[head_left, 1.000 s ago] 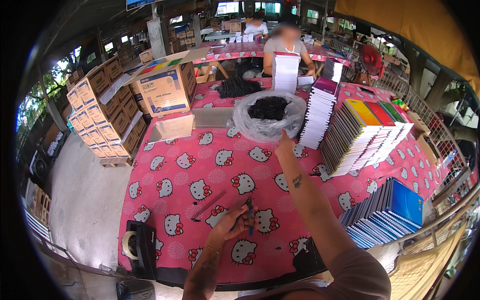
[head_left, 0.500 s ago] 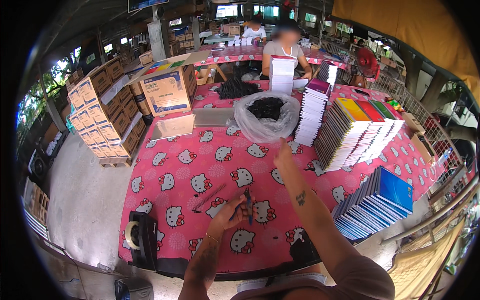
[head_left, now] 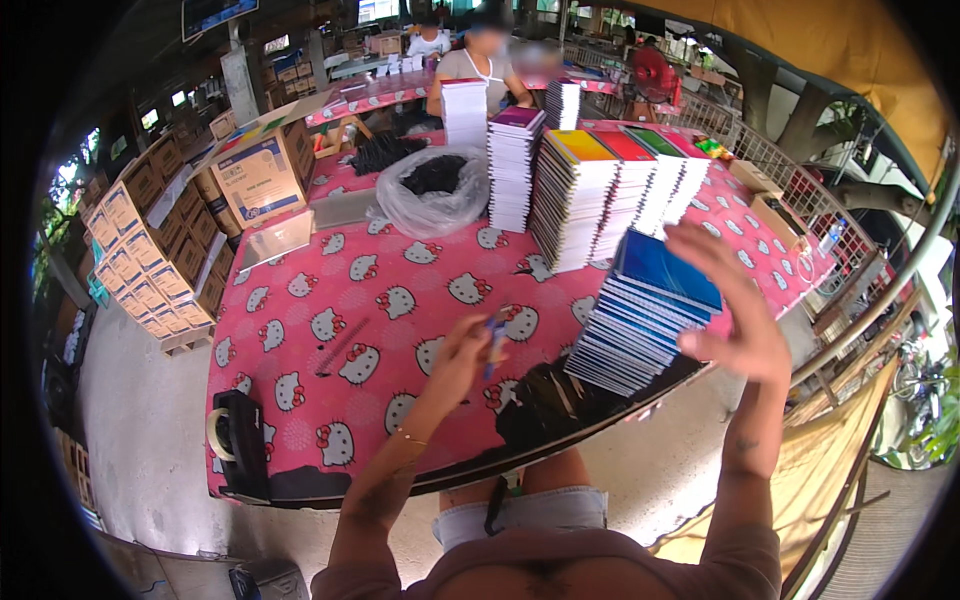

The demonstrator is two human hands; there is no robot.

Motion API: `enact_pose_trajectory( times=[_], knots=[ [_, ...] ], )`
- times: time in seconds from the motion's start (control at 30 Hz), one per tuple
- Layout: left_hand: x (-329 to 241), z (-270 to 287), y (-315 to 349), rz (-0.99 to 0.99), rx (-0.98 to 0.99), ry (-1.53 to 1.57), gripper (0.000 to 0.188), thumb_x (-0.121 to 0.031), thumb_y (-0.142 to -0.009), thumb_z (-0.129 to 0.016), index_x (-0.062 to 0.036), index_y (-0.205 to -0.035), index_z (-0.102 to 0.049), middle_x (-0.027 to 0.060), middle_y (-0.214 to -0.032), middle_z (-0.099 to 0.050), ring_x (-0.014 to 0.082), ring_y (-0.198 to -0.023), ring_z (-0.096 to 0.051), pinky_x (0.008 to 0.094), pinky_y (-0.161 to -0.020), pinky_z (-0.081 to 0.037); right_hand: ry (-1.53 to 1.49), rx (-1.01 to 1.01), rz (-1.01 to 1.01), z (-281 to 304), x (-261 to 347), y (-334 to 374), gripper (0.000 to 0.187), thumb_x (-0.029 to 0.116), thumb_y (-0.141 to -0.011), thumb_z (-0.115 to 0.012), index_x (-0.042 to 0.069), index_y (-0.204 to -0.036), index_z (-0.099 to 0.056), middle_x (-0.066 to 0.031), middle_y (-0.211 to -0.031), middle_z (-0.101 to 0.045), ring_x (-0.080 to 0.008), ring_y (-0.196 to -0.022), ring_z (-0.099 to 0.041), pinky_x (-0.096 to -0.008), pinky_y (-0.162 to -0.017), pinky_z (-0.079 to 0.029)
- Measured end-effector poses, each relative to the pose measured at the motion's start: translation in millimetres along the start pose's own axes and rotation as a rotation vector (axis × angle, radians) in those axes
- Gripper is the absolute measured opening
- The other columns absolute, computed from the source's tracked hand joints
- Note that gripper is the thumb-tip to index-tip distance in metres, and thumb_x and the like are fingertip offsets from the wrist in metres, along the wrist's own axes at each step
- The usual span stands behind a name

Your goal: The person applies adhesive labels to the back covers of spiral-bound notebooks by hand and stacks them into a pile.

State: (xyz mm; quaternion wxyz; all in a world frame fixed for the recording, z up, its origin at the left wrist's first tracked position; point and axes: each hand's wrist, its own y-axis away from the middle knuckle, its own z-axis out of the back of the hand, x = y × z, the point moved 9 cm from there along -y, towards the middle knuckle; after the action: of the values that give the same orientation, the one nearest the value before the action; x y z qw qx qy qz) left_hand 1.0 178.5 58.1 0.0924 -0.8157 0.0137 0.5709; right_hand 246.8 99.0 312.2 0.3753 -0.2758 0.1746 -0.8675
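Note:
My left hand [head_left: 460,360] is closed around a small pair of blue-handled pliers [head_left: 495,345], held above the pink tablecloth near the front of the table. My right hand [head_left: 740,315] is raised at the right, fingers spread and holding nothing. It is beside the leaning stack of blue spiral notebooks [head_left: 640,320] and overlaps its right side in the picture; whether it touches them I cannot tell. A loose dark spiral coil [head_left: 343,347] lies on the cloth to the left of my left hand.
A clear plastic bag of black coils [head_left: 400,210] sits farther back. Tall notebook stacks [head_left: 575,200] stand right of it. At the front left corner is a tape dispenser [head_left: 240,450]. Cartons [head_left: 150,250] are piled left of the table. A person [head_left: 475,70] works across from me.
My right hand has come back from beside the plastic bag to the blue notebooks, its fingers now spread. My left hand still grips the pliers. The view has turned to the right.

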Motion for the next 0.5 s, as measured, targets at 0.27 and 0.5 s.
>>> enact_pose_trajectory(
  times=[0.27,0.5],
  knots=[
    [-29,-139,2,-0.049,0.177,0.257,0.035,-0.022,-0.103,-0.047,0.0047,-0.124,-0.053,0.0129,-0.105,-0.067,0.0224,-0.091,-0.069,0.0311,-0.080,-0.056,0.325,0.408,0.117,-52,-77,-35,0.071,0.050,-0.079,-0.069,0.014,-0.138,-0.053,-0.0162,-0.148,-0.041,-0.0368,-0.140,-0.033,-0.0533,-0.114,-0.021],
    [-17,-149,3,-0.016,0.175,0.280,0.041,-0.028,-0.103,-0.045,0.0058,-0.126,-0.051,0.0168,-0.106,-0.067,0.0262,-0.094,-0.070,0.0328,-0.078,-0.057,0.043,0.298,0.183,-58,-80,-35,0.048,0.031,-0.087,-0.066,0.009,-0.129,-0.061,-0.0222,-0.136,-0.053,-0.0399,-0.129,-0.046,-0.0453,-0.110,-0.035]
  ],
)
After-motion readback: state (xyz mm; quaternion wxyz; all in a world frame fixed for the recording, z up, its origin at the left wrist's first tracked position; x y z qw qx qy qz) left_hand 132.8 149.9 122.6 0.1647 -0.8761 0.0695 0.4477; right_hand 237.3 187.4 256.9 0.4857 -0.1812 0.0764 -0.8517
